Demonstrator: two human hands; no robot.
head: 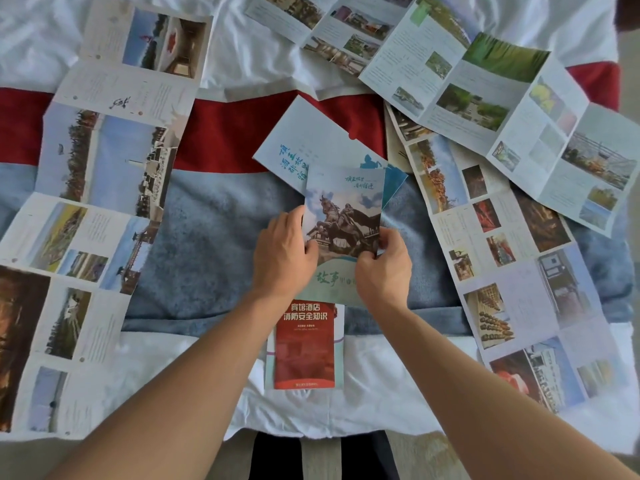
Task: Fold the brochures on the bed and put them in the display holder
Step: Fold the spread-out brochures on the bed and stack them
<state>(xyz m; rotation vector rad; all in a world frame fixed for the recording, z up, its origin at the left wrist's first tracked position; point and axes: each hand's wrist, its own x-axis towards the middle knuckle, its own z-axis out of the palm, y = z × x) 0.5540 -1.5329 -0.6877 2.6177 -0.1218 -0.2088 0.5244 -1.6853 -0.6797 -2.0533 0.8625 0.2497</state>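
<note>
Holding a folded brochure with a horse statue picture (343,220) by its lower part, both hands work above the middle of the bed (214,237). The left hand (282,254) has its grip closed on the left edge of this brochure, with the thumb on the front side. The right hand (382,268) pinches the lower right corner between thumb and fingers. The brochure stands upright in the view, with its top pointing away from the person.

Just behind it lies a pale folder with blue-green writing (304,143), tilted, partly covered by the held brochure. Under the hands a light green sheet with green characters (329,278) shows. Near the person lies a red folded brochure (304,344) on the white sheet, close to the bed edge.

To the left, a long unfolded brochure with landscape photos (86,202) stretches over the red band and the blue blanket. To the right lies another long unfolded brochure (512,265), and a third one with green photos (485,84) overlaps its far end. The display holder I cannot find in this view.
</note>
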